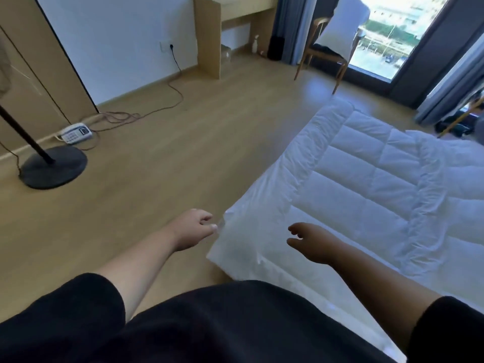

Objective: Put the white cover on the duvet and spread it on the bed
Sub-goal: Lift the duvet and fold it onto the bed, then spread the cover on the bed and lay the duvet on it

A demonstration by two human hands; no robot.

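Now left hand [193, 229] pinching near-left corner of duvet [366, 179]; right hand [309, 242] loose, empty. Soft, floppy: grip corners.

Your left hand [195, 226] reached to the near corner of the white quilted duvet [366, 184], its curled fingers right at the fabric's edge; whether they pinched it could not be told. Your right hand [311, 242] hovered above the duvet, fingers loosely curled, holding nothing. The duvet lay spread on the bed beside the wooden floor [157, 179].
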